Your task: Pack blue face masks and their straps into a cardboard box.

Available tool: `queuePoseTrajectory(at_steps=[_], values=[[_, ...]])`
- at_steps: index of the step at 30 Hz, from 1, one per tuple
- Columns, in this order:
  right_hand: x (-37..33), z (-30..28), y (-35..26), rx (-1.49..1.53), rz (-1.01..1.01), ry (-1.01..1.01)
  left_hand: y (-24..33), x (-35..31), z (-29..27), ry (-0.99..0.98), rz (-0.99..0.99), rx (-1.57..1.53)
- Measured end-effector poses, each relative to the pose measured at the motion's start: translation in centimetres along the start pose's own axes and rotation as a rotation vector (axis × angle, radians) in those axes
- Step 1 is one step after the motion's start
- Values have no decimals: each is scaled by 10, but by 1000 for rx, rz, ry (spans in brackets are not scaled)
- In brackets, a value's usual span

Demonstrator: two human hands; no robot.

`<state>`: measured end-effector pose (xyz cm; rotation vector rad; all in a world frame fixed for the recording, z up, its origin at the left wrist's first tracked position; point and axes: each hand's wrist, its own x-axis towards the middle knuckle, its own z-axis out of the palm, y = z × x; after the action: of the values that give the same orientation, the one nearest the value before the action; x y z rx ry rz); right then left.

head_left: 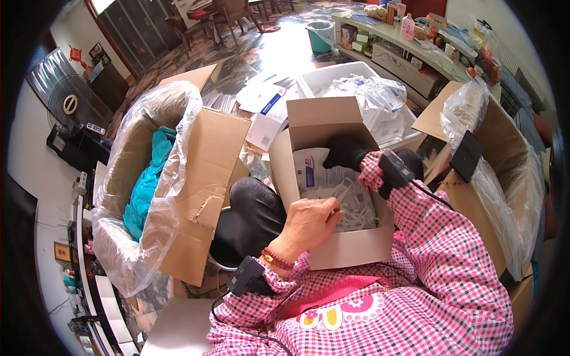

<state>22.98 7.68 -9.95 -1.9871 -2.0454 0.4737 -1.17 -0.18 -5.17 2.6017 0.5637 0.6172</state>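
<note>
An open cardboard box (350, 252) stands in front of me between my knees, with its far flap raised. Inside lie a flat white packet with blue and red print (312, 169) and a heap of small clear-and-white plastic pieces (350, 204). My left hand (312, 222) is bare, with a dark red bead bracelet at the wrist. It is closed over the box's near left edge, and its fingertips are hidden. My right hand (347, 153), in a black glove, reaches into the far right of the box beside the white packet. Its fingers cannot be made out.
At left stands a plastic-lined carton (199, 184) holding teal cloth-like items (148, 190). Beyond my box sit a white foam tray (309, 80) of white packets and a white carton (264, 127). Another lined carton (510, 196) stands at right, a phone (466, 155) at its edge.
</note>
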Motion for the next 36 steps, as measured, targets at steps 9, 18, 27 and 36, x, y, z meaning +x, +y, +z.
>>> queuePoseTrajectory(at_steps=[9, 18, 27, 36], values=[[-79, -63, -50, -64, -147, 629, -22, 44, -52, 723, -152, 70], [-108, -81, -71, -165, -232, 639, -34, 45, -38, 406, -356, -707], [-103, -62, -68, 441, -159, 315, -22, 55, -37, 444, -342, -983], [-95, -67, -75, 537, -125, 245, -18, 59, -36, 457, -348, -704]])
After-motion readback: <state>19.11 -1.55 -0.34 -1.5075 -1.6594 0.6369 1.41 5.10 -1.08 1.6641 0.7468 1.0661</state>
